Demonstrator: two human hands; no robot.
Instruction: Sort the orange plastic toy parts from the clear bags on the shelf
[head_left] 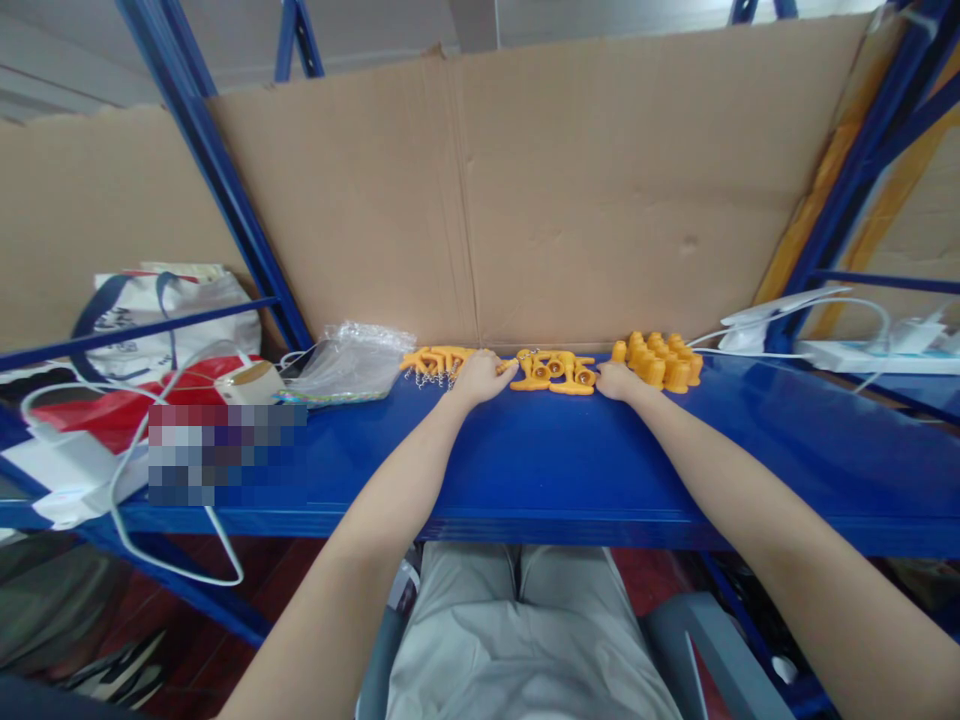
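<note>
My left hand (481, 376) is closed at the back of the blue shelf, with a bit of yellow plastic showing at its fingertips. To its left lies a row of yellow plastic pieces with small metal chains (435, 364). Between my hands lie several yellow plastic frames (553, 372) with round openings and crossbar ends. My right hand (615, 381) is closed beside the rightmost frame; what its fingers hold, if anything, is hidden. Just right of it stands a cluster of yellow cup-shaped pieces (664, 362).
A tall cardboard sheet (600, 190) backs the blue shelf (555, 460). Clear plastic bags (352, 362) lie left. Farther left are a red bag (105, 412), white cables and a white tote bag (169, 320). A power strip (877, 356) lies at right. Blue posts (225, 190) rise beside the cardboard.
</note>
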